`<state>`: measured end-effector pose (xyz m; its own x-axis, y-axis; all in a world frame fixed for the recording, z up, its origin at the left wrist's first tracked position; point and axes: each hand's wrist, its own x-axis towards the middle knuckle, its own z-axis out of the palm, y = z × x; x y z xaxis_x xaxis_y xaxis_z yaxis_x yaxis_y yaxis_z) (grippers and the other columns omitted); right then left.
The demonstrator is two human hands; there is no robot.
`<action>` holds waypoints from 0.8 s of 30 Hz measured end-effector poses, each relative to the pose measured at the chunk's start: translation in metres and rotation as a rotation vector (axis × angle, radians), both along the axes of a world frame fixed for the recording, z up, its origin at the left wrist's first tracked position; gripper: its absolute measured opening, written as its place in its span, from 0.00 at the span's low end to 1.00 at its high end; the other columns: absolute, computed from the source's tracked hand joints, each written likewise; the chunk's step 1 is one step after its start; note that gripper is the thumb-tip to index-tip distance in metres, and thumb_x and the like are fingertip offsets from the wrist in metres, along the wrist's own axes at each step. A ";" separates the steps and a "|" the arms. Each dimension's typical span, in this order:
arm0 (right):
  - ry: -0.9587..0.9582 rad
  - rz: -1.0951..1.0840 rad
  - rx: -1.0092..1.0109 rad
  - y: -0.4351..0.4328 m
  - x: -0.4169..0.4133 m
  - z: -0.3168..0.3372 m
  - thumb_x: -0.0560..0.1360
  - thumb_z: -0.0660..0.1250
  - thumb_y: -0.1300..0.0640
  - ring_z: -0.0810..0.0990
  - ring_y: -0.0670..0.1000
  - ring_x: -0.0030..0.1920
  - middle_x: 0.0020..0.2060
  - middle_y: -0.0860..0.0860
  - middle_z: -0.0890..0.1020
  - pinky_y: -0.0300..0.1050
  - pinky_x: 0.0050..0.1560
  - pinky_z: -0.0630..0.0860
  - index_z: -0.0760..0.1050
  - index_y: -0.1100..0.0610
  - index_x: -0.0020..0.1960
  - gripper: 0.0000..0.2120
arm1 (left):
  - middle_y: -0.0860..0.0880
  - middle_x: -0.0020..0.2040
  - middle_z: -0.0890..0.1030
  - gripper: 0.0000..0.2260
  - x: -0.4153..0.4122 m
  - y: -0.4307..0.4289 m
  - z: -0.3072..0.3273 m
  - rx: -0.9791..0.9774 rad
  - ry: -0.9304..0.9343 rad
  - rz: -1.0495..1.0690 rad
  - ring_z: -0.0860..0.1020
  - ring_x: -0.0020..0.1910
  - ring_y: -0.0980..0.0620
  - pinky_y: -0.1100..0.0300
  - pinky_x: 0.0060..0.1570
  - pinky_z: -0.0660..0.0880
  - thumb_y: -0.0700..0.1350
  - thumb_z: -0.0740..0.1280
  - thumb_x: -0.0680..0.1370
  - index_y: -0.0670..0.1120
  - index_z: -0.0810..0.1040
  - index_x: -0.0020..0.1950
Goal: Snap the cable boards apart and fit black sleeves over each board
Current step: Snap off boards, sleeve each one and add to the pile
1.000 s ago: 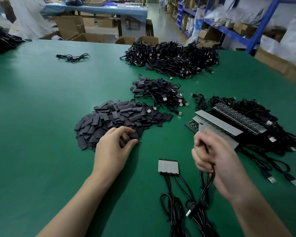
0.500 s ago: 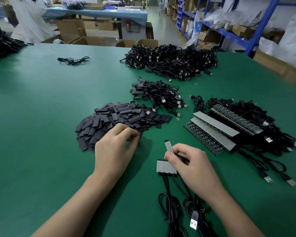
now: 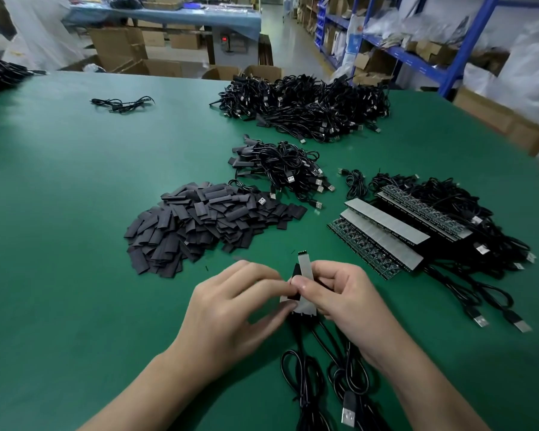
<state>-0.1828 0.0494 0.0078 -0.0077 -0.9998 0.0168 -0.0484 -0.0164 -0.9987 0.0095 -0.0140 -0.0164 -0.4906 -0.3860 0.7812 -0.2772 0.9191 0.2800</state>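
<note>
right now, nearest to me, black cables (image 3: pixel 305 368) loop on the green table (image 3: pixel 59 244), and one ends in a usb plug (image 3: pixel 348 410) at the bottom of my view. just beyond them both hands meet over a short row of joined boards (image 3: pixel 304 310) that lies flat, mostly hidden under the fingers. the right hand (image 3: pixel 346 293) has its fingers curled round a single pale board (image 3: pixel 304 264), which stands nearly upright with its far end poking up past the knuckles. the left hand (image 3: pixel 231 312) pinches a black sleeve (image 3: pixel 295 273) against the lower part of that board. i cannot tell how far the sleeve sits over it.

further out on the left lies a heap of loose sleeves (image 3: pixel 206 219). level with it on the right, long board strips (image 3: pixel 383 234) rest on a tangle of their own leads. beyond the heap sits a small cable bundle (image 3: pixel 280 169), some of its ends in black sleeves, and past that a large cable pile (image 3: pixel 305 107). a lone cable (image 3: pixel 122 102) lies far left. past the table's far edge stand cardboard boxes (image 3: pixel 119 48) and blue shelving (image 3: pixel 467 42).
</note>
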 end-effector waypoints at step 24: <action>0.199 -0.263 -0.080 -0.001 0.007 -0.008 0.75 0.69 0.43 0.67 0.48 0.33 0.29 0.51 0.69 0.47 0.36 0.64 0.81 0.52 0.43 0.13 | 0.59 0.47 0.83 0.14 0.002 -0.004 0.006 0.425 0.023 0.048 0.82 0.46 0.59 0.58 0.47 0.79 0.52 0.77 0.75 0.53 0.84 0.59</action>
<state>-0.1758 0.0480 0.0002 -0.2542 -0.9594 0.1223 -0.2550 -0.0555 -0.9654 0.0115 -0.0179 -0.0104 -0.4486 -0.6979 0.5583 -0.3060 0.7069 0.6377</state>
